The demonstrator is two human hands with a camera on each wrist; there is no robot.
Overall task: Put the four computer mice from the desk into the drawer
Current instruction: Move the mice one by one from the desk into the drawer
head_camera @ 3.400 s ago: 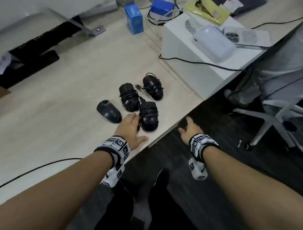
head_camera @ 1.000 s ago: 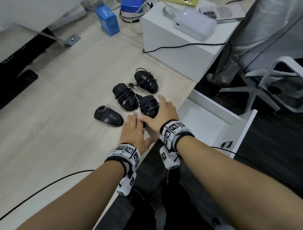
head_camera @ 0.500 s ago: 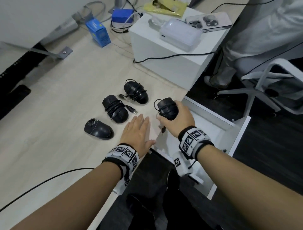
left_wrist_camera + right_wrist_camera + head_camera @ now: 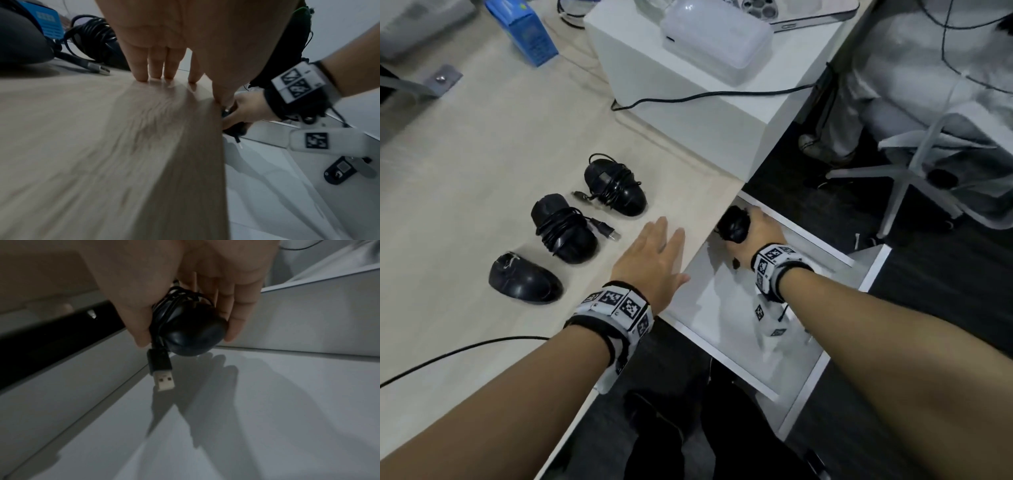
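Blue box (image 4: 524, 32) is sitting at far end of my desk. White cabinet (image 4: 688, 113) is standing beside it, carrying a translucent white device (image 4: 714, 41); black cable (image 4: 705, 94) is running across its top. Office chair (image 4: 935, 161) is sitting off right.

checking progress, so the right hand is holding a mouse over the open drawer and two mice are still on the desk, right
One thing is off: three mice remain on the desk, not two, as the head view shows. The rest holds: the right hand holds a mouse over the open drawer.
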